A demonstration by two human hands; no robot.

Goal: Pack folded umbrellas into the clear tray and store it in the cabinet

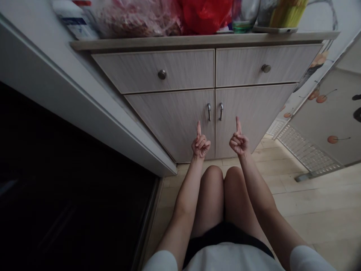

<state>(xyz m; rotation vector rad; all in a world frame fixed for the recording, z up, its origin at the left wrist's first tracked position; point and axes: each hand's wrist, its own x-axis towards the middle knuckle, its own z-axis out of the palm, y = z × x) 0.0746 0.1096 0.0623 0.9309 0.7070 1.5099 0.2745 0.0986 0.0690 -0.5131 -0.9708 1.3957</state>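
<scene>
My left hand (201, 145) is held up in front of the cabinet (169, 113), its index finger stretched upward and the other fingers curled in. My right hand (239, 142) makes the same shape a little to the right. Nothing shows in either hand. Nearest the left fingertip is the left door handle (209, 112); the right door handle (221, 111) lies up and to the left of the right fingertip. Both cabinet doors are closed. Neither hand appears to touch the cabinet.
Two drawers with round knobs (161, 74) sit above the doors. On the countertop (180, 40) stand a white bottle (77, 22), a red plastic bag (207, 15), a clear bag (138, 19) and a glass (245, 17). A cherry-patterned panel (318, 116) stands right; a dark doorway (70, 188) opens left.
</scene>
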